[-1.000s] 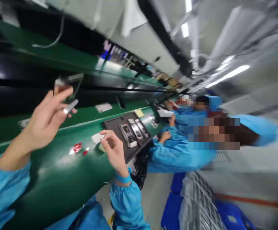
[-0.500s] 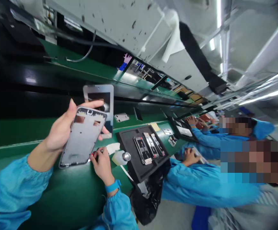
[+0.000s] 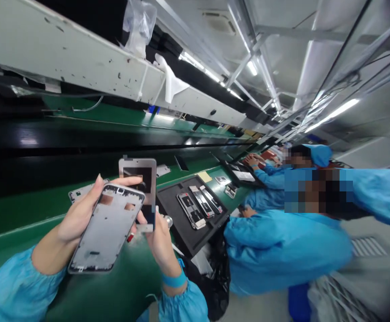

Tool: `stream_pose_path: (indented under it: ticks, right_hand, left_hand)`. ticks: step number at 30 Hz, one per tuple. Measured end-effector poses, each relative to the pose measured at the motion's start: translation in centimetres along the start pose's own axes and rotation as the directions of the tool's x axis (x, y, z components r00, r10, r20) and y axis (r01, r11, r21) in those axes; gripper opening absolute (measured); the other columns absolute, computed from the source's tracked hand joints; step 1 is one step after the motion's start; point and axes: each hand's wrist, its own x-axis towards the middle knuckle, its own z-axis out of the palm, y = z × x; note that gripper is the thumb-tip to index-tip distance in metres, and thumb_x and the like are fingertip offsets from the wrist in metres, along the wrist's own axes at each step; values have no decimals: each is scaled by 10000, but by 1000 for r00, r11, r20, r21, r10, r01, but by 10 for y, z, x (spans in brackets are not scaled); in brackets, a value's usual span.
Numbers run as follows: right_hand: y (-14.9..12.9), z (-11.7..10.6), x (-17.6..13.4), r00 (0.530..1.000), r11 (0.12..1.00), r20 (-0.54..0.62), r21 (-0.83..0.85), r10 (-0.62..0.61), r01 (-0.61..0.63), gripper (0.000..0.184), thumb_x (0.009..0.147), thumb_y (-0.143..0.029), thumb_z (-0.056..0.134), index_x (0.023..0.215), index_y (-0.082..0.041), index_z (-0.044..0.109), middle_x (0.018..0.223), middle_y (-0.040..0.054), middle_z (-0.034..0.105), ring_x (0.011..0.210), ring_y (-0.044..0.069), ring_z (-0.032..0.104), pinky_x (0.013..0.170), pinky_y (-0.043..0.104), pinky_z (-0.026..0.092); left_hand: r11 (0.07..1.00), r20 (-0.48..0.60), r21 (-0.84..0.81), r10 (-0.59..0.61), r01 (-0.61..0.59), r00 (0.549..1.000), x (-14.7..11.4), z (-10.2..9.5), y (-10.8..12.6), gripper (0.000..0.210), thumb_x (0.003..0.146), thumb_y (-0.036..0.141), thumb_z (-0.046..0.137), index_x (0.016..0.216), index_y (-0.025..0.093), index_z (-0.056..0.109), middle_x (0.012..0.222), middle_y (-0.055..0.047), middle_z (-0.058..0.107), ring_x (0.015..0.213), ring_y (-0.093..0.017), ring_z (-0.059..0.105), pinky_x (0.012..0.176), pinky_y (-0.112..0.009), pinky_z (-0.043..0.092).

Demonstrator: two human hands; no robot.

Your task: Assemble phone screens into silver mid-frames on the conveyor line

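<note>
Two things gripped in my left hand [image 3: 77, 221]: grey phone frame [image 3: 105, 230] against the palm, glossy panel [image 3: 149, 197] at the fingertips. Right hand [image 3: 161, 241] has gone from the red bits [image 3: 130, 237] to the panel's lower right edge, so work looks shifted there; fingertips hidden, can't tell if it's gripping. Tray [image 3: 168, 203] just beyond it.

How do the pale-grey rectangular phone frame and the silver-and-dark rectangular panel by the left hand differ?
The grey frame slants, top rightward; the silver panel looks nearly upright. The frame is nearer the camera; the panel is behind, partly hidden. The frame is mostly plain grey; the panel shows large dark areas. Both are rectangular.
</note>
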Motion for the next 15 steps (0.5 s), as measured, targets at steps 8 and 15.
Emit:
stream_pose_path:
  ticks: [8, 15]
  right_hand:
    - [45, 7, -17, 924, 974, 329, -181, 193, -139, 600, 987, -599, 637, 1457, -227, 621, 948, 38, 743, 574, 138, 671, 403, 225, 504]
    - [24, 1, -7, 925, 862, 381, -470, 2, 191, 319, 1074, -354, 553, 1323, -228, 708, 1136, 85, 782, 1031, 245, 744, 974, 420, 613]
  left_hand:
    - [994, -155, 97, 58, -43, 986, 2, -13, 21, 783, 1041, 731, 375, 1570, 165, 487, 1011, -200, 800, 800, -317, 778, 762, -471, 642]
    - [995, -124, 79, 64, -54, 990, 1, -14, 19, 790, 1050, 724, 347, 1579, 145, 444, 1010, -214, 796, 798, -320, 782, 756, -460, 637]
